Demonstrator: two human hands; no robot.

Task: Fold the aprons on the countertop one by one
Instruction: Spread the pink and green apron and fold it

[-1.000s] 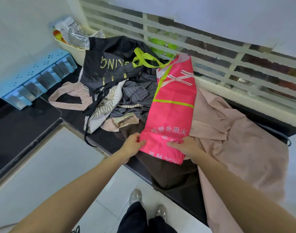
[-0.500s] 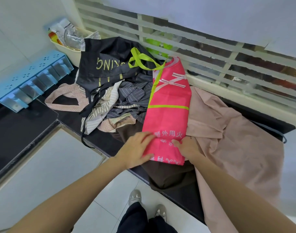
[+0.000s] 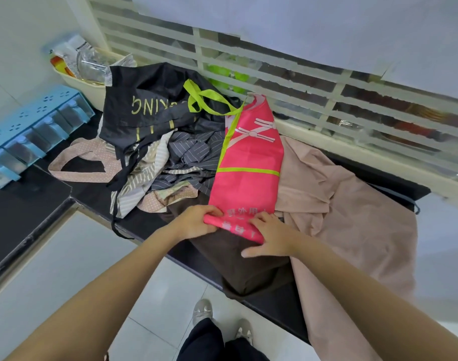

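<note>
Pink apron, near-end fold in hand

Pink apron [image 3: 248, 162] lies lengthwise on the black table [image 3: 92, 201], its far end toward the window grille and its near end at the table edge, over a brown apron [image 3: 243, 267] and beside a beige apron [image 3: 352, 217]. Your left hand [image 3: 196, 225] grips the near-left corner, fingers curled over the rolled hem. Your right hand [image 3: 272, 238] presses the near-right part, fingers fairly straight; whether it pinches any cloth, I can't tell. So the apron sits right under both hands, with most of its length stretching away from you. It looks thin, light and slick, so it will likely slide on the cloth beneath. Take hold at both near corners, then keep the edges matched. Unfolded aprons are heaped to the left, a black apron [image 3: 149, 108] topmost.
</note>
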